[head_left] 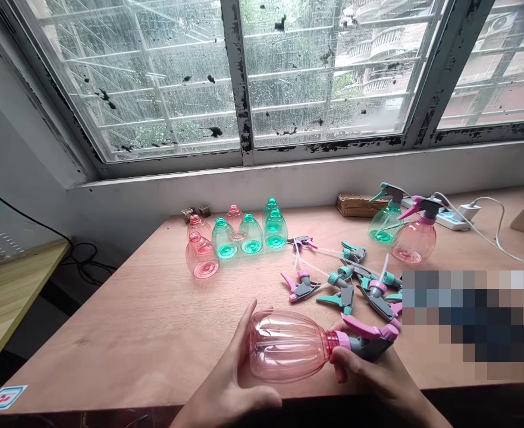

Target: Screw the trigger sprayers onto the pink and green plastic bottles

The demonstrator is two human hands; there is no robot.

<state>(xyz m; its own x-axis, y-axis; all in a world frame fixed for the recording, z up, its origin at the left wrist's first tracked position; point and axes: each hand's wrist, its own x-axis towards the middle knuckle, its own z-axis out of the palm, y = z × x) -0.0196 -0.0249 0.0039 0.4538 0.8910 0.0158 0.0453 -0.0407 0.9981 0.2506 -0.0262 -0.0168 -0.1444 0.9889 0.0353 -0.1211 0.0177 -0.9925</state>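
1. Two hands, head view: left hand (228, 374) cradles a pink bottle (286, 348) on its side over the table's near edge, fingers spread around the belly. Right hand (369, 374) clamps its fingers on the sprayer (369, 345) at the neck.
2. Sound grip: body steadied, sprayer in line with neck.
3. Nearby: loose sprayers (346, 285), teal bottles (250, 235), wooden table (110, 351).

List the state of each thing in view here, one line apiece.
Left hand, cradling the pink spray bottle's body
Right hand, gripping the trigger sprayer
Pink spray bottle, held sideways, sprayer on its neck
Headless bottles, upright, no sprayers
Loose sprayers, lying heaped
Far spray bottles, upright, sprayers fitted
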